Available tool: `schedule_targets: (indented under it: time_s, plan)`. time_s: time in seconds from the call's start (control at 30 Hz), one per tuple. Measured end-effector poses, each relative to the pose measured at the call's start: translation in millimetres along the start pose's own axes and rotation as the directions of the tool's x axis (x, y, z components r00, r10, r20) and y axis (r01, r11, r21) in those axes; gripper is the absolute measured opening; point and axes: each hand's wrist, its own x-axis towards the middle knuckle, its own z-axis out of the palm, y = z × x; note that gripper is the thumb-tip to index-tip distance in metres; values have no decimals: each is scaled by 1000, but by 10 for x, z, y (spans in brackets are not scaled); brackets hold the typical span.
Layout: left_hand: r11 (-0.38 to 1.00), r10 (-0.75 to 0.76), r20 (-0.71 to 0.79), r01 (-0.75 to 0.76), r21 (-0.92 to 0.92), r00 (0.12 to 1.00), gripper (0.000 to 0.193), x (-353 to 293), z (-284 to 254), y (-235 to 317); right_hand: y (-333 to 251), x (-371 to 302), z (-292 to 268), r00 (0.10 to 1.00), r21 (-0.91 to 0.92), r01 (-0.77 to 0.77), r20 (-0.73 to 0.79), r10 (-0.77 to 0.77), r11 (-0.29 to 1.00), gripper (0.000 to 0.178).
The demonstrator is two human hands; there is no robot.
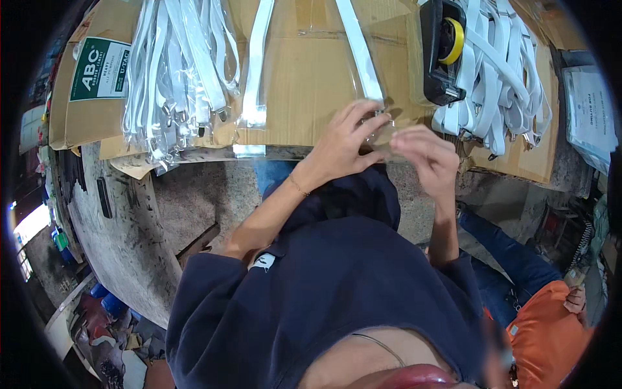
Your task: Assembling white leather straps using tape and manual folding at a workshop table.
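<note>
Left of the black tape dispenser [429,71] lies a sleeved white strap [360,52]. Your left hand [350,142] curls at the strap's near end (whether it grips, I cannot tell); nearer you than the dispenser, your right hand [433,159] pinches clear film [383,135].

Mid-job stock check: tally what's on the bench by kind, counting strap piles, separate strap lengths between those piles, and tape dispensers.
White strap piles: 2
Separate white strap lengths: 2
Black tape dispenser: 1
Total: 5
</note>
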Motion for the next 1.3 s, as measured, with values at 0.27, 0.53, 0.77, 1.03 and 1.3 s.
schedule_targets:
  time_s: [0.27, 0.53, 0.77, 1.03, 1.3]
  plan:
    - [547, -685, 27, 538, -641, 728, 11, 101, 158, -127, 350, 40, 150, 945, 48, -320, -54, 322, 946, 61]
    - [870, -487, -359, 478, -118, 797, 23, 158, 121, -84, 462, 155, 292, 885, 0, -427, -207, 417, 904, 28]
    - [965, -129, -216, 173, 198, 968, 29, 180, 126, -241, 439, 144, 310, 901, -190, -377, -303, 311, 906, 16]
    - [944, -199, -124, 225, 242, 972, 28, 144, 93, -228, -429, 424, -320, 829, -508, -322, -559, -21, 799, 14]
    - [927, -213, -94, 232, 295, 972, 31, 205, 118, -197, -48, 743, -861, 815, -422, -578, -323, 480, 698, 30]
